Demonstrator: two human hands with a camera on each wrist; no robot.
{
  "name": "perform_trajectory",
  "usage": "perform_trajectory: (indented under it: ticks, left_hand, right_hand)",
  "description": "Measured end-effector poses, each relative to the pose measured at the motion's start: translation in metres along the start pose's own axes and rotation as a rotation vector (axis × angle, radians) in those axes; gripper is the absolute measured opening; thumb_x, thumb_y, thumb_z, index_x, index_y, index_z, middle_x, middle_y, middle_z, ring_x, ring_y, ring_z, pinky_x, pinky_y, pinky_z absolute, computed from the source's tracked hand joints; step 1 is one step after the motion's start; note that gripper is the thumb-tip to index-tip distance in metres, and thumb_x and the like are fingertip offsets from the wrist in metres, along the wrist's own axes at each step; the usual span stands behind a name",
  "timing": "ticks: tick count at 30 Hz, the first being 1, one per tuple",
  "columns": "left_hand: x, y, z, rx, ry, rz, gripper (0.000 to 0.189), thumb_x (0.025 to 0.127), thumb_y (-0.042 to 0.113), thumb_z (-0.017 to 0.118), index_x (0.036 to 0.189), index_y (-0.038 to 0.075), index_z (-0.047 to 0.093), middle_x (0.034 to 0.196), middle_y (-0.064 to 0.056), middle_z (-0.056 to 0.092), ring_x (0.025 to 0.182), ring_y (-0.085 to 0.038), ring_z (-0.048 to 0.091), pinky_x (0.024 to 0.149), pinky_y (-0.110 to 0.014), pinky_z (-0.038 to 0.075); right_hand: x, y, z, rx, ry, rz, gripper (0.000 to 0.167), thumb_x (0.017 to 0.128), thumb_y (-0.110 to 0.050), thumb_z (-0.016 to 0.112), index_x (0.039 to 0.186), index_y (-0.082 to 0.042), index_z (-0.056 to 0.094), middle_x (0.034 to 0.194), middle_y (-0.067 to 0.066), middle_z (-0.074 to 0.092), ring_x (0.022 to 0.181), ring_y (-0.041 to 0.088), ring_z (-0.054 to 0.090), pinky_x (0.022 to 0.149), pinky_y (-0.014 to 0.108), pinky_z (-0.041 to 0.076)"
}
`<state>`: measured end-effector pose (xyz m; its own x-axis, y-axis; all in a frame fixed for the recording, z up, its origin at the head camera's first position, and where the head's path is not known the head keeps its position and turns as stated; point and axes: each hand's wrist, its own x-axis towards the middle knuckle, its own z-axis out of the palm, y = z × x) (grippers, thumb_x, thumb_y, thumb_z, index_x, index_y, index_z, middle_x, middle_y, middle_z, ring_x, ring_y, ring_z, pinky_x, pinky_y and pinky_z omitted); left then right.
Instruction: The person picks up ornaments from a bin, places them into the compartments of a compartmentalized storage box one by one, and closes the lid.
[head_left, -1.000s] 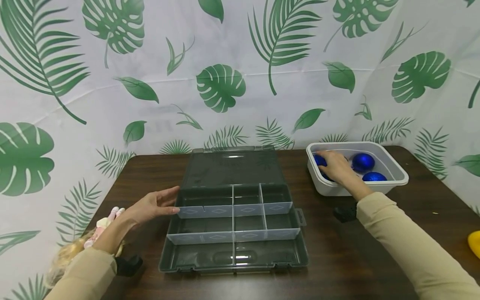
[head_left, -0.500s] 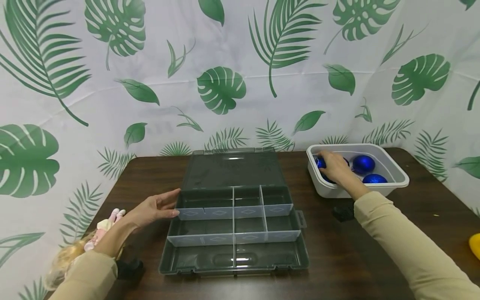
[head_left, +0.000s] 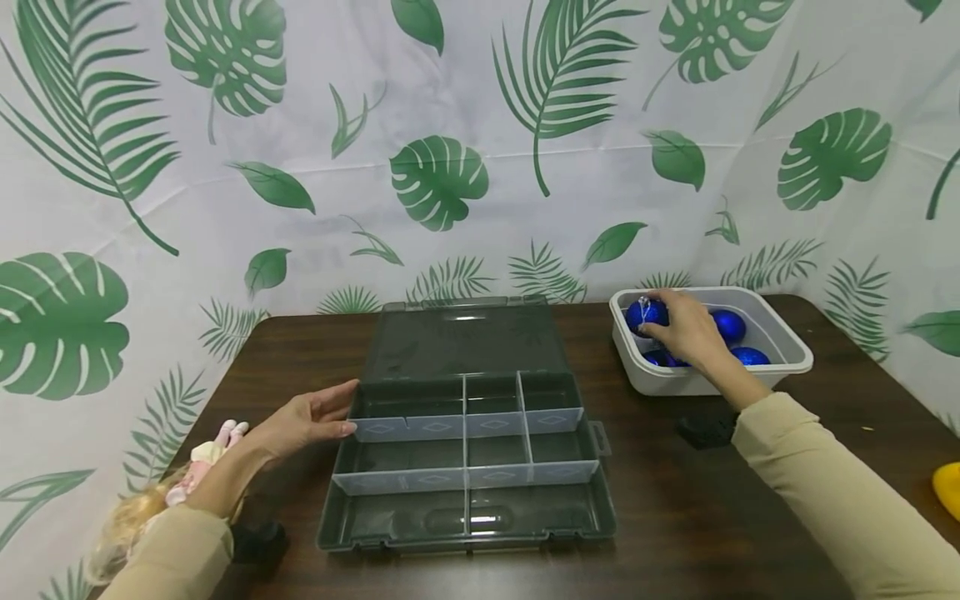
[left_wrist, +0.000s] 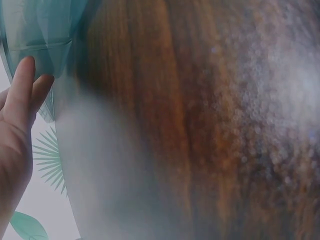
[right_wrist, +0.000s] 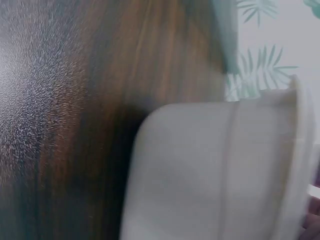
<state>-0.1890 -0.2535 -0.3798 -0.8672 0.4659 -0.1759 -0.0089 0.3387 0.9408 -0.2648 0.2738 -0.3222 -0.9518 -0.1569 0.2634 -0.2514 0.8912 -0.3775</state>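
Observation:
My right hand (head_left: 692, 333) pinches a shiny blue Christmas ball (head_left: 643, 315) between thumb and fingers, over the left end of a white plastic tub (head_left: 789, 365). A silvery cap and loop show on the ball. Other blue balls (head_left: 727, 326) lie inside the tub. On the left, my left hand (head_left: 303, 425) has its fingertips at the side of a dark see-through organizer box (head_left: 405, 504), fingers loosely extended. The box's lid (head_left: 465, 342) lies folded back, and pale dividers split its base into several bare compartments. In the right wrist view the tub wall (right_wrist: 190, 175) hides most of the hand.
A blond doll (head_left: 198, 471) lies on the dark wooden table (head_left: 675, 517), partly behind my left forearm. Something yellow (head_left: 948, 487) sits at the right edge of view. A leaf-patterned cloth (head_left: 465, 100) hangs behind the table.
My right hand has lifted the blue Christmas ball up from among the others, so more of the ball and its cap shows. My left hand stays at the box's side.

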Motion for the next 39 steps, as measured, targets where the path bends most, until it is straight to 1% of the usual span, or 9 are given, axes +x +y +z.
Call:
perform_trajectory:
  ticks: [2, 5, 8, 13, 18, 23, 29, 35, 39]
  left_hand:
    - [-0.001, 0.000, -0.001, -0.002, -0.003, 0.001, 0.083, 0.087, 0.016, 0.067, 0.147, -0.007, 0.015, 0.153, -0.027, 0.014, 0.137, -0.045, 0.022, 0.100, -0.030, 0.044]
    - [-0.001, 0.000, -0.002, -0.006, -0.001, -0.001, 0.083, 0.087, 0.016, 0.067, 0.147, -0.006, 0.015, 0.153, -0.026, 0.014, 0.137, -0.044, 0.022, 0.099, -0.030, 0.044]
    - [-0.001, 0.000, -0.002, -0.006, -0.001, 0.000, 0.083, 0.087, 0.016, 0.067, 0.147, -0.006, 0.015, 0.153, -0.026, 0.014, 0.137, -0.044, 0.022, 0.100, -0.030, 0.044]
    - [0.000, 0.000, -0.003, 0.001, -0.012, 0.017, 0.082, 0.088, 0.015, 0.066, 0.147, -0.007, 0.015, 0.152, -0.028, 0.013, 0.136, -0.046, 0.022, 0.100, -0.032, 0.044]
    - [0.000, 0.000, -0.002, -0.009, -0.014, 0.024, 0.081, 0.088, 0.014, 0.066, 0.147, -0.008, 0.015, 0.152, -0.028, 0.013, 0.136, -0.046, 0.021, 0.099, -0.033, 0.044]
    - [0.001, -0.002, 0.000, -0.034, -0.025, 0.027, 0.081, 0.088, 0.013, 0.066, 0.146, -0.009, 0.014, 0.152, -0.028, 0.013, 0.136, -0.046, 0.021, 0.098, -0.030, 0.046]
    - [0.002, -0.003, 0.001, -0.020, -0.015, 0.018, 0.082, 0.087, 0.015, 0.067, 0.147, -0.007, 0.014, 0.152, -0.028, 0.015, 0.136, -0.045, 0.022, 0.099, -0.032, 0.045]
    - [0.002, -0.003, 0.000, -0.007, -0.003, -0.002, 0.083, 0.087, 0.016, 0.067, 0.148, -0.005, 0.016, 0.153, -0.026, 0.016, 0.137, -0.044, 0.023, 0.101, -0.037, 0.042]
    - [0.001, -0.004, 0.000, 0.001, 0.000, -0.005, 0.083, 0.087, 0.018, 0.068, 0.148, -0.004, 0.016, 0.153, -0.026, 0.016, 0.137, -0.044, 0.024, 0.101, -0.037, 0.042]
  right_hand:
    - [-0.002, -0.007, -0.005, 0.030, 0.044, -0.011, 0.050, 0.086, -0.010, 0.067, 0.127, 0.010, 0.046, 0.121, 0.036, 0.048, 0.106, 0.050, 0.046, 0.090, 0.064, 0.036]
    - [-0.004, -0.022, -0.010, 0.076, 0.115, -0.065, 0.050, 0.085, -0.007, 0.067, 0.128, 0.010, 0.047, 0.120, 0.035, 0.049, 0.100, 0.046, 0.049, 0.085, 0.060, 0.043]
    - [-0.002, -0.045, -0.009, 0.136, 0.131, -0.126, 0.050, 0.086, -0.007, 0.067, 0.129, 0.008, 0.047, 0.122, 0.034, 0.047, 0.105, 0.046, 0.051, 0.085, 0.057, 0.048]
    - [0.004, -0.094, 0.004, 0.250, 0.065, -0.255, 0.051, 0.084, -0.006, 0.069, 0.130, 0.006, 0.049, 0.123, 0.030, 0.048, 0.111, 0.042, 0.052, 0.085, 0.050, 0.052]
    - [0.005, -0.146, 0.028, 0.342, -0.013, -0.391, 0.051, 0.081, -0.006, 0.073, 0.127, 0.005, 0.052, 0.123, 0.025, 0.053, 0.112, 0.039, 0.055, 0.086, 0.043, 0.054]
    - [0.002, -0.186, 0.053, 0.354, -0.134, -0.413, 0.048, 0.082, -0.015, 0.073, 0.123, -0.001, 0.052, 0.123, 0.016, 0.058, 0.113, 0.031, 0.058, 0.090, 0.041, 0.052]
    - [-0.005, -0.208, 0.078, 0.281, -0.224, -0.418, 0.045, 0.081, -0.024, 0.075, 0.116, -0.006, 0.052, 0.116, 0.012, 0.062, 0.106, 0.025, 0.061, 0.088, 0.038, 0.053]
    - [-0.011, -0.213, 0.094, 0.227, -0.261, -0.478, 0.044, 0.081, -0.027, 0.074, 0.115, -0.008, 0.055, 0.113, 0.011, 0.063, 0.103, 0.023, 0.061, 0.086, 0.038, 0.054]
    - [-0.014, -0.214, 0.100, 0.188, -0.261, -0.526, 0.041, 0.081, -0.029, 0.074, 0.115, -0.010, 0.059, 0.114, 0.011, 0.062, 0.103, 0.024, 0.061, 0.086, 0.039, 0.054]
